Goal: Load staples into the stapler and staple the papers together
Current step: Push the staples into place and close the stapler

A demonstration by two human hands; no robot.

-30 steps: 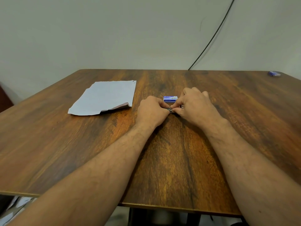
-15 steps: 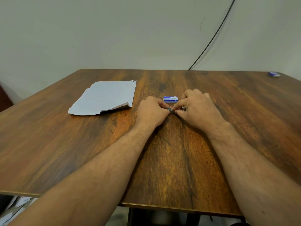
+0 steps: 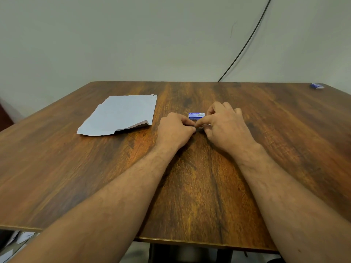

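A: In the head view, what do the two hands hold?

B: The left hand (image 3: 175,130) is curled narrow around a small dark metal thing, probably the stapler (image 3: 197,128), but most of it is hidden. The right hand (image 3: 226,126) pinches a thin silver strip of staples (image 3: 206,126) at its right end. Both hands meet near the middle of the wooden table (image 3: 190,186).

A: And the other things?

B: The blue and white staple box (image 3: 196,115) lies just behind the hands, on the far side. The papers (image 3: 121,114) lie apart to the left, with one near corner bent up. A small blue object (image 3: 316,85) is at the far right corner; I cannot tell what it is.

A: What can go wrong here?

B: I think the strip is fragile. If the fingers press it crooked into the channel, it can break or jam. Also the stapler is small, so it can slip from the left hand.
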